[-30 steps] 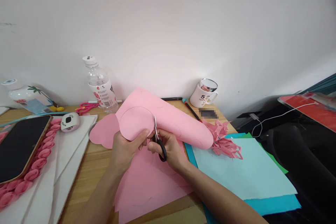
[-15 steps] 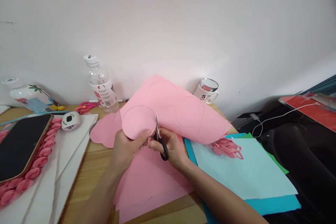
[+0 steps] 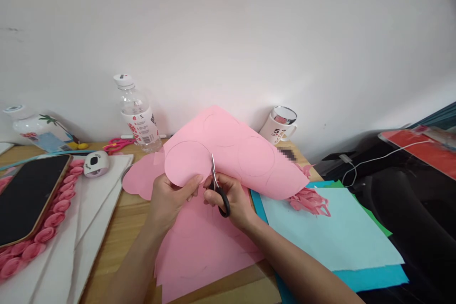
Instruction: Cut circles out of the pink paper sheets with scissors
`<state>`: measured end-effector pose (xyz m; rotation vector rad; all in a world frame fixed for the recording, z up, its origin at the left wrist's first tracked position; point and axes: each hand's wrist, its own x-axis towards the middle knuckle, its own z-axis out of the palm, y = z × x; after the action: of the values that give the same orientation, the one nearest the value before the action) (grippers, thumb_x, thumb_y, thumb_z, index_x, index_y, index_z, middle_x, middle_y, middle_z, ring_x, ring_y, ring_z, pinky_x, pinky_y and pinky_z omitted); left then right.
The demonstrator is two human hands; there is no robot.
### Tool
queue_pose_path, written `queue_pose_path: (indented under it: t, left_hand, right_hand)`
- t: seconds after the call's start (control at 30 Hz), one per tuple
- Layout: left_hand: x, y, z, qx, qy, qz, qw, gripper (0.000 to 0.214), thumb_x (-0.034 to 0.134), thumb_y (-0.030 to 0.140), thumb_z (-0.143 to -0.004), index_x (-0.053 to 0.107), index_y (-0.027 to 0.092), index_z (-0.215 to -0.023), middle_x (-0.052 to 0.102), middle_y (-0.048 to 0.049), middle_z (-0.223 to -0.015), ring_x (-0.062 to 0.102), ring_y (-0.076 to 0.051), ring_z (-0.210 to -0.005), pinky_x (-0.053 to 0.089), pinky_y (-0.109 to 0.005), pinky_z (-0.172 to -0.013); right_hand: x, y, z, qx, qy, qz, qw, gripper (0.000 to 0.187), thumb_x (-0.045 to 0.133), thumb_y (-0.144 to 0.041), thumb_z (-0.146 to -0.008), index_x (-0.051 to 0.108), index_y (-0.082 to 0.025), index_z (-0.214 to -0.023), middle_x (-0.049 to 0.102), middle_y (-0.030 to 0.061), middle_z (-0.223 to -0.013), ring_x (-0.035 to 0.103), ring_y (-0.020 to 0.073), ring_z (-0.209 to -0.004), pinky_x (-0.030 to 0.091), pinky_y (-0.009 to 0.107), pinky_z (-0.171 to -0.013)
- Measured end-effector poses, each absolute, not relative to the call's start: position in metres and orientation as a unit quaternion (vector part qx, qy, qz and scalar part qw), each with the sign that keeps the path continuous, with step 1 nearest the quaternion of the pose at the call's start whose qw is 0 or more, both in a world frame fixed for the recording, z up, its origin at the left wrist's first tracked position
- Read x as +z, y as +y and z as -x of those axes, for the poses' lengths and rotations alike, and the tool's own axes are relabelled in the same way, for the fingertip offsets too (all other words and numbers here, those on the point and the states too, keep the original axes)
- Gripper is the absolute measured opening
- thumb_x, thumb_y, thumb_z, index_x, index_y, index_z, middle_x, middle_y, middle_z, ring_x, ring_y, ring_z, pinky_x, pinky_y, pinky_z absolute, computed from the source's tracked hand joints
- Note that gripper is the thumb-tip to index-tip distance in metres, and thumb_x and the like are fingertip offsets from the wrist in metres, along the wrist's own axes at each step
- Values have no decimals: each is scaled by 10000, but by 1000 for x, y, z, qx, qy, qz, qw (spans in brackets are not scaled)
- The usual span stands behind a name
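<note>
Between thumb and fingers, my left hand pinches the lower edge of a pink paper sheet marked with drawn circles. A partly cut round section of the sheet stands above that thumb. My right hand is closed on black-handled scissors, whose blades point up along the right side of the round outline. The blades look nearly together, at the paper's cut edge. Below both hands lie more pink sheets with faint pencil curves. Pink cut rounds lie to the left, partly behind my left hand.
To the left are a phone, pink paper roses on a white board, and a white device. A clear bottle and a mug stand near the wall. Pink scraps lie on light blue paper at right.
The pink sheet has tilted, its top and right corner dipping slightly lower. The scissors remain at the round outline, and both hands keep their hold.
</note>
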<state>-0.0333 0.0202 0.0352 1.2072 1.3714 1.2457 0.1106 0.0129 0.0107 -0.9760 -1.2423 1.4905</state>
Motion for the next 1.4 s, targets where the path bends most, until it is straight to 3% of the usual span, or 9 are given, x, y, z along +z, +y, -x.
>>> queue_pose_path:
  t: [0.33, 0.83, 1.1, 1.27, 1.4]
  left_hand:
    - [32, 21, 35, 506, 553, -495, 439, 278, 701, 290, -616, 518, 182, -437, 515, 23, -422, 459, -96, -415, 377, -226, -400]
    - [33, 21, 36, 502, 561, -486, 444, 301, 704, 277, -631, 494, 180, -438, 494, 32, -429, 441, -84, -433, 353, -223, -421]
    - [32, 20, 31, 506, 524, -506, 463, 329, 630, 325, -743, 510, 175, -476, 509, 18, -452, 467, -96, -451, 394, -238, -447]
    - [30, 20, 29, 510, 518, -497, 474, 255, 662, 257, -694, 506, 180, -506, 492, 37, -451, 439, -89, -433, 352, -227, -398]
    - [28, 20, 30, 495, 507, -498, 500, 288, 675, 302, -699, 518, 172, -496, 486, 31, -451, 430, -89, -437, 351, -231, -403]
  right_hand:
    - [12, 13, -111, 606, -511, 397, 463, 292, 724, -423, -669, 556, -185, -687, 515, -46, -526, 464, 98, -492, 380, 233, -478]
    - [10, 12, -112, 609, -515, 384, 465, 302, 715, -403, -697, 535, -171, -625, 499, -42, -538, 468, 88, -476, 367, 215, -446]
    - [7, 10, -105, 625, -501, 359, 479, 352, 772, -426, -644, 536, -168, -604, 533, -25, -545, 437, 87, -458, 351, 222, -439]
    - [6, 13, -105, 640, -495, 317, 495, 330, 823, -374, -602, 588, -175, -720, 557, -27, -612, 441, 93, -514, 384, 244, -522]
    - [7, 15, -109, 634, -496, 319, 501, 366, 854, -355, -561, 596, -178, -750, 541, -41, -603, 456, 100, -542, 405, 255, -570]
